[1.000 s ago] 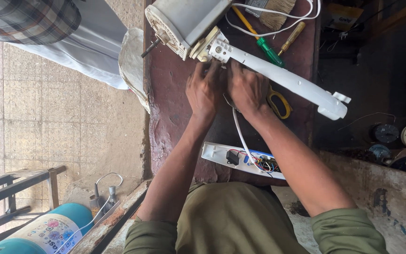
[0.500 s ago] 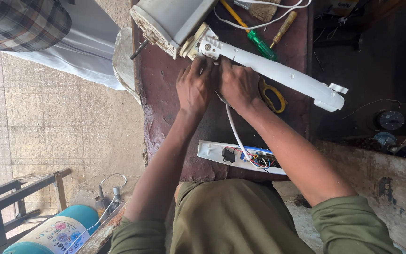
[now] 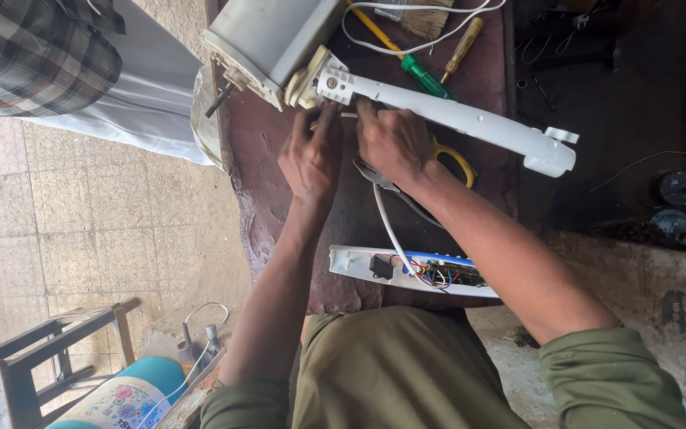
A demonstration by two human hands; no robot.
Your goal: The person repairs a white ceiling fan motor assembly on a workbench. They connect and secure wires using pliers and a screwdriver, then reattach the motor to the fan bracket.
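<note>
both hands (image 3: 355, 151) fingers curled under white fan neck (image 3: 446, 115).

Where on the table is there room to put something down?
The bare table left of the left hand is free, down to the open panel. A smaller patch lies between the panel and the right arm. The top is crowded: motor, white arm, screwdrivers, cord, brush.

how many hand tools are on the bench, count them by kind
screwdrivers: 2, a green-handled one and a wooden-handled one
brushes: 1, a bristle brush at the top edge
pliers: 1, yellow-handled, partly under the right hand
total: 4 hand tools showing on the maroon bench
</note>
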